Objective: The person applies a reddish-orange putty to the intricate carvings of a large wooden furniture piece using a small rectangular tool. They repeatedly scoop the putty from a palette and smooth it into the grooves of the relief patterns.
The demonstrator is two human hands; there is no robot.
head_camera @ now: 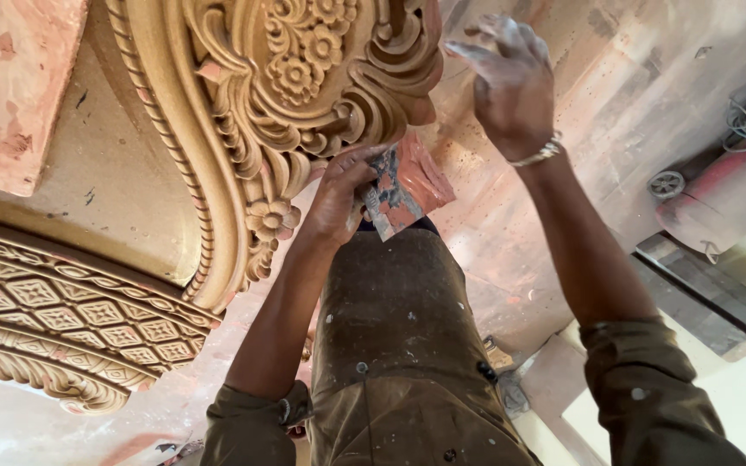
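Slanting from lower left up to upper right, a folded reddish sandpaper sheet (407,185) sits pinched in the left hand (338,198), its fingers closed on it, just below the carved wooden panel (304,78). The right hand (511,86) hovers beside the carving, fingers loosely spread, holding nothing.

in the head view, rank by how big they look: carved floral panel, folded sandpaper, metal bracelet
1. carved floral panel
2. folded sandpaper in the left hand
3. metal bracelet on the right wrist
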